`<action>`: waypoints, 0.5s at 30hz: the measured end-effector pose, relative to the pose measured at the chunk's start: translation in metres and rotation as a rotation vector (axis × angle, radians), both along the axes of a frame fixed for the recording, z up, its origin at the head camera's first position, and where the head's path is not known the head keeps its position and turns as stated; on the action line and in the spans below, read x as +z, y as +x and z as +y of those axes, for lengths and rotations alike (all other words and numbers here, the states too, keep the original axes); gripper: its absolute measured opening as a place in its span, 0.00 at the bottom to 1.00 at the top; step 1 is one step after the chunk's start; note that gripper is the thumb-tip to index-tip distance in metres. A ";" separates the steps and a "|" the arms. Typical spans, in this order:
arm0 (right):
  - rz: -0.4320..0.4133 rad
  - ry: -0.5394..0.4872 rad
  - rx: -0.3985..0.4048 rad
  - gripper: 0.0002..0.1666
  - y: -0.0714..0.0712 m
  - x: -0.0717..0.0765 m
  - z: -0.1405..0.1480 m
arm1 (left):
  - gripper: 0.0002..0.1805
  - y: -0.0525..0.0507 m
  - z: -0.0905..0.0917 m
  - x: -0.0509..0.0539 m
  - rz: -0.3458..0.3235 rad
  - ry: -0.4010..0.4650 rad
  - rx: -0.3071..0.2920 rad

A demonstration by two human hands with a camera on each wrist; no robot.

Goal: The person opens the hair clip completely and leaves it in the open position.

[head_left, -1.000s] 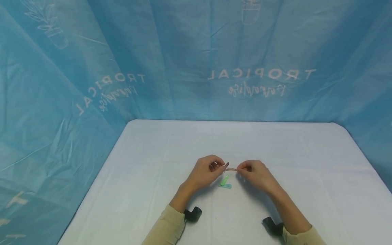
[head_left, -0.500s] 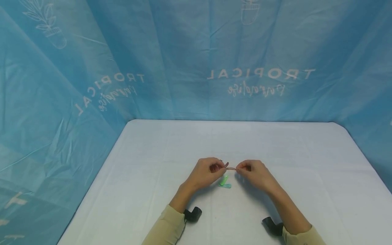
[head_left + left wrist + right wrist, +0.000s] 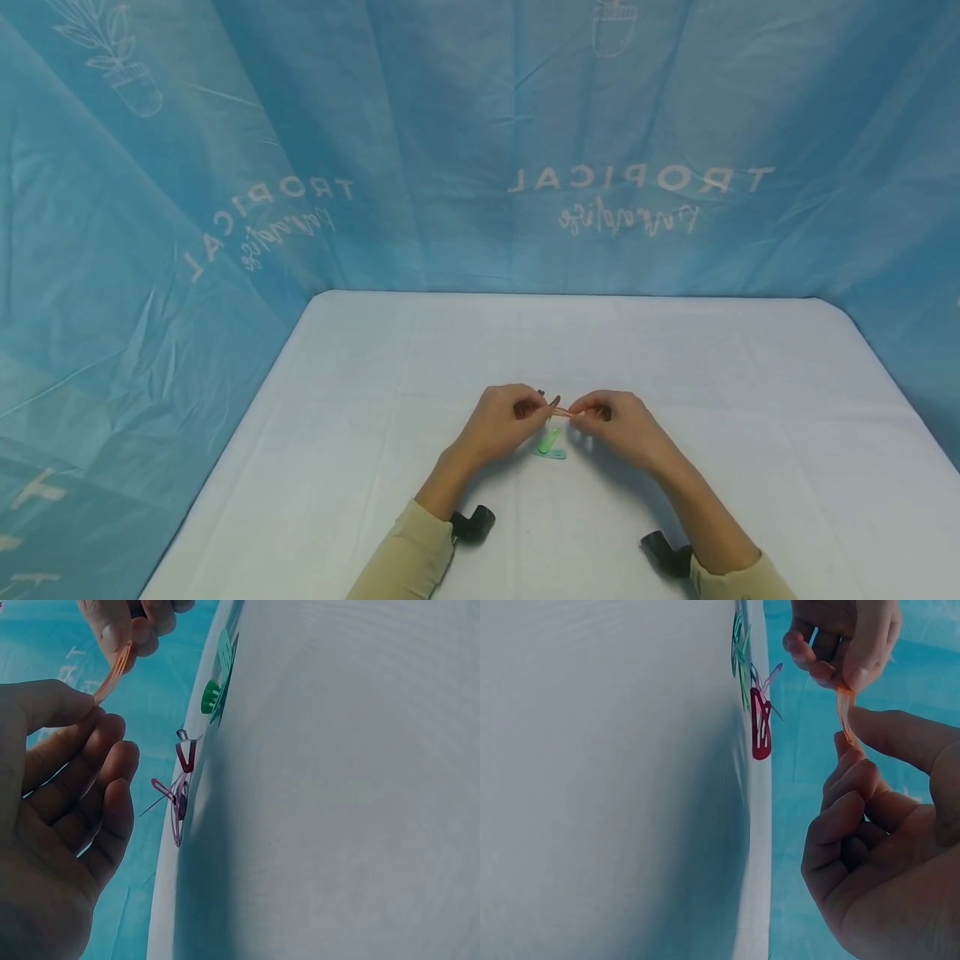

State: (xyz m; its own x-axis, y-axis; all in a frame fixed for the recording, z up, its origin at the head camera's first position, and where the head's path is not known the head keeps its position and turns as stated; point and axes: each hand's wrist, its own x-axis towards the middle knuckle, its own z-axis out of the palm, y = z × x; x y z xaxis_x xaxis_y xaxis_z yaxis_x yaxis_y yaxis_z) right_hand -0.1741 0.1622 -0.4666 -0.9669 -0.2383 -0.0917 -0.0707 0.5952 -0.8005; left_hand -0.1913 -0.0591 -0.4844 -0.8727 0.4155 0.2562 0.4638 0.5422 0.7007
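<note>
Between my two hands is an orange snap hair clip, raised above the white table. My left hand pinches one end between thumb and forefinger, its other fingers loosely bent. From the other side, my right hand pinches the opposite end with thumb and fingertip. Just below the hands in the head view lie a light green hair clip and a teal hair clip, touching or overlapping. A red hair clip and a purple hair clip also lie on the table, mostly hidden by my left hand in the head view.
The white table stretches out around the hands. Blue printed curtains hang behind it and at its sides. Black wrist mounts protrude under both forearms.
My right hand has shifted slightly left, nearer my left hand, with its fingertips further along the orange hair clip. My left hand has dipped a little. The clips on the table look unmoved.
</note>
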 end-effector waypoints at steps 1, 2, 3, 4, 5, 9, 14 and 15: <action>0.003 -0.003 0.007 0.10 0.000 0.000 0.000 | 0.05 0.000 0.000 0.000 -0.006 -0.001 0.007; 0.005 -0.005 0.012 0.10 0.000 0.000 0.000 | 0.05 0.000 0.000 0.000 -0.014 0.001 0.014; 0.008 -0.006 0.015 0.11 0.000 0.000 0.000 | 0.05 0.000 0.000 0.000 -0.022 0.005 0.017; 0.011 -0.004 0.017 0.11 0.000 0.000 0.000 | 0.06 0.000 0.000 0.000 -0.032 0.009 0.021; 0.012 -0.002 0.017 0.11 0.000 0.000 0.001 | 0.06 0.000 0.000 0.000 -0.041 0.017 0.023; 0.029 0.011 0.013 0.10 0.000 0.000 0.002 | 0.05 -0.001 0.000 -0.001 -0.057 0.048 0.030; 0.056 0.009 0.011 0.11 0.000 0.001 0.003 | 0.05 -0.002 -0.001 -0.002 -0.042 0.062 0.034; 0.060 0.008 0.010 0.11 0.000 0.001 0.003 | 0.05 -0.002 0.000 -0.002 -0.041 0.062 0.034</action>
State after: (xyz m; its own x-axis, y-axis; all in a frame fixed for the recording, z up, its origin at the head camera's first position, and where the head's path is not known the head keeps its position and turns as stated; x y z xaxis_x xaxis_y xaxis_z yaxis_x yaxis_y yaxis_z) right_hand -0.1738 0.1651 -0.4658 -0.9681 -0.2479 -0.0355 -0.1248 0.6003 -0.7900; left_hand -0.1931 -0.0596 -0.4866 -0.8966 0.3696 0.2440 0.4158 0.5126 0.7513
